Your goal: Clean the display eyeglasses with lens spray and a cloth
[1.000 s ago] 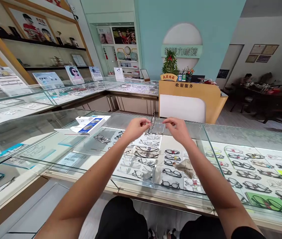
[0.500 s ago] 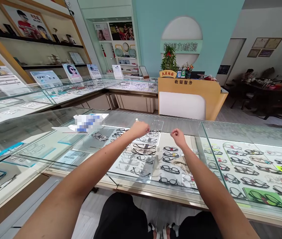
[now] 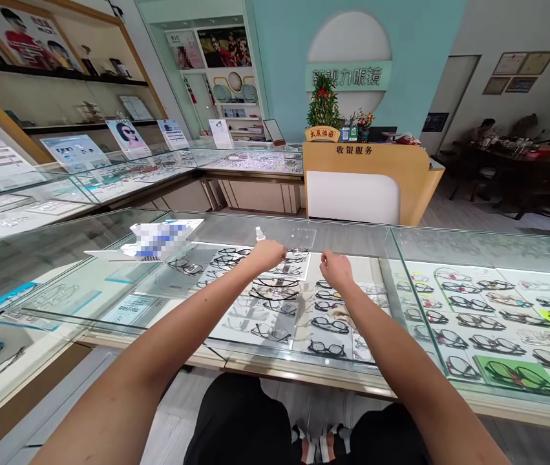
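Note:
My left hand is closed, its back toward me, above the glass counter. Just behind it a small white bottle stands, its lower part hidden by the hand. Beside the fingertips shows a thin-framed pair of glasses; whether the fingers grip it or it lies under the glass I cannot tell. To the right, my right hand is also closed, fingers curled inward, and what they hold, if anything, is hidden. Below the right wrist a beige cloth is partly covered by the forearm.
Rows of eyeglasses lie under the glass, with more in the right-hand section. A white box with an open flap sits on the left. Beyond stands a wooden cash desk with a plant. Someone sits at a table far right.
My right hand has moved left, nearer my left hand, and turned its back up. My left hand has come slightly lower, showing more of the bottle. The view has shifted slightly.

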A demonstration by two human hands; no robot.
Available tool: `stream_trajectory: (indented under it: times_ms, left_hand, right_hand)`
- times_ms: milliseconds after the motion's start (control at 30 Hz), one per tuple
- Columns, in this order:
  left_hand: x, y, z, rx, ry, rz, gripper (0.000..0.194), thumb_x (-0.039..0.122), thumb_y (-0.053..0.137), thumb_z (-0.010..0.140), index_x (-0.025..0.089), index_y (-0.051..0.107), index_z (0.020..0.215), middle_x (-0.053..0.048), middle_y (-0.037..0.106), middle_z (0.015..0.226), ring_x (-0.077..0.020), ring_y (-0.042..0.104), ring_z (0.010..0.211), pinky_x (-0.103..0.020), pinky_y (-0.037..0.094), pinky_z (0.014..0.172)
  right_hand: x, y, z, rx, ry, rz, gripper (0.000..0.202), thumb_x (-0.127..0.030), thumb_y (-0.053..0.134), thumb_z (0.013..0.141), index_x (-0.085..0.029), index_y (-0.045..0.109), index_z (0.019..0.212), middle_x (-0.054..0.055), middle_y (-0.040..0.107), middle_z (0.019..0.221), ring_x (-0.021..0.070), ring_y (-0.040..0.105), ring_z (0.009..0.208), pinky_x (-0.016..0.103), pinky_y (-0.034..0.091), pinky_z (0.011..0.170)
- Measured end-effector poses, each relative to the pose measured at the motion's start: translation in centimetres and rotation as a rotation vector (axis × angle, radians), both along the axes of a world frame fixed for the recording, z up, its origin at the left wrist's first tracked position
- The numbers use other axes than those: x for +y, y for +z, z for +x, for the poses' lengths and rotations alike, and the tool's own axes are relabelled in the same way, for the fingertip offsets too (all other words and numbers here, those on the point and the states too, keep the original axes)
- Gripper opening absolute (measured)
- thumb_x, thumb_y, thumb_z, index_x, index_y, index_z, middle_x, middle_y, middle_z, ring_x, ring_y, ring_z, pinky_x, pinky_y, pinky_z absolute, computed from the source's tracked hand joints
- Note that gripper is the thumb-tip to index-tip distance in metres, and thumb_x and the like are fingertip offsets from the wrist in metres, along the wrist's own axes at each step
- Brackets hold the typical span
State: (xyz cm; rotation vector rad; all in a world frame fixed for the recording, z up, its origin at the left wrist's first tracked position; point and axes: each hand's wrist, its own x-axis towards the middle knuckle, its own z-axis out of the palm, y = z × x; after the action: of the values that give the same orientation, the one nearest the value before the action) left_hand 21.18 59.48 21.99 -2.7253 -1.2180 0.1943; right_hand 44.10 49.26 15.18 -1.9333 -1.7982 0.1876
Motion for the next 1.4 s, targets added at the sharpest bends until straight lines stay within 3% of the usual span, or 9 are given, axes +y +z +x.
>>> stream_trajectory:
  times_ms: [233,433,633,933,1133,1233,1333,1400]
  left_hand:
    - [0.2,-0.4,-0.3,0.006,-0.001,-0.008,0.026,0.021,0.057,0.091,0.018,0.082,0.095,-0.018,0.080,0.100,-0.0345,0.075,0.096,-0.043,0.053,0.088]
    - [0.6,0.1,-0.3,0.027,-0.002,-0.015,0.029,0.026,0.057,0.090,0.021,0.082,0.102,-0.015,0.080,0.103,-0.0314,0.074,0.097,-0.039,0.053,0.086]
    - [1.2,0.6,1.7,0.006,0.027,-0.006,0.031,0.026,0.056,0.093,0.021,0.080,0.112,-0.019,0.079,0.110,-0.0348,0.074,0.102,-0.043,0.052,0.088]
    - [3.1,-0.1,3.6,-0.017,0.070,-0.029,0.025,0.023,0.060,0.089,0.020,0.083,0.097,-0.020,0.079,0.104,-0.0334,0.075,0.097,-0.039,0.051,0.086]
    - [2.7,1.6,3.9,-0.106,0.080,-0.016,0.025,0.032,0.061,0.090,0.024,0.082,0.098,-0.013,0.080,0.101,-0.0285,0.073,0.096,-0.032,0.049,0.079]
    - [1.7,2.9,4.5,-0.297,0.090,-0.049,0.029,0.042,0.058,0.093,0.026,0.080,0.102,-0.007,0.078,0.088,-0.0238,0.070,0.083,-0.030,0.045,0.070]
    - [-0.1,3.1,5.7,-0.780,0.081,-0.212,0.032,0.050,0.060,0.091,0.023,0.077,0.095,-0.001,0.068,0.071,-0.0192,0.062,0.069,-0.029,0.042,0.063]
    - [-1.7,2.5,6.9,-1.131,0.050,-0.335,0.035,0.054,0.064,0.089,0.021,0.073,0.093,-0.002,0.067,0.075,-0.0180,0.061,0.071,-0.029,0.047,0.067]
  right_hand:
    - [-0.2,0.3,0.0,-0.012,-0.012,-0.023,0.020,-0.020,0.046,0.102,-0.023,0.063,0.113,0.002,0.073,0.078,0.0213,0.062,0.076,0.033,0.035,0.082]
    - [-0.2,0.5,0.0,-0.001,-0.008,-0.034,0.023,-0.020,0.045,0.102,-0.023,0.065,0.114,0.002,0.073,0.079,0.0214,0.064,0.077,0.033,0.036,0.080]
    - [-0.3,0.3,-0.6,-0.043,0.033,-0.016,0.023,-0.018,0.048,0.101,-0.021,0.067,0.113,0.005,0.076,0.085,0.0231,0.066,0.085,0.035,0.036,0.088]
    - [0.1,0.0,-0.7,-0.073,0.050,0.000,0.022,-0.019,0.050,0.101,-0.021,0.067,0.113,0.005,0.077,0.085,0.0229,0.067,0.087,0.036,0.036,0.090]
    - [0.3,0.0,-0.5,-0.026,0.022,0.014,0.023,-0.018,0.049,0.101,-0.021,0.066,0.117,0.004,0.077,0.086,0.0218,0.068,0.087,0.034,0.035,0.089]
    - [0.4,0.4,-0.2,-0.011,-0.006,0.030,0.024,-0.019,0.048,0.102,-0.021,0.065,0.119,0.004,0.077,0.087,0.0213,0.068,0.087,0.034,0.035,0.087]
    - [0.3,0.9,0.2,0.011,-0.042,0.059,0.025,-0.019,0.047,0.102,-0.021,0.064,0.120,0.004,0.077,0.088,0.0211,0.068,0.088,0.033,0.035,0.086]
    - [0.3,1.2,0.4,0.026,-0.062,0.075,0.024,-0.019,0.049,0.101,-0.022,0.065,0.119,0.004,0.077,0.089,0.0215,0.068,0.089,0.033,0.035,0.086]
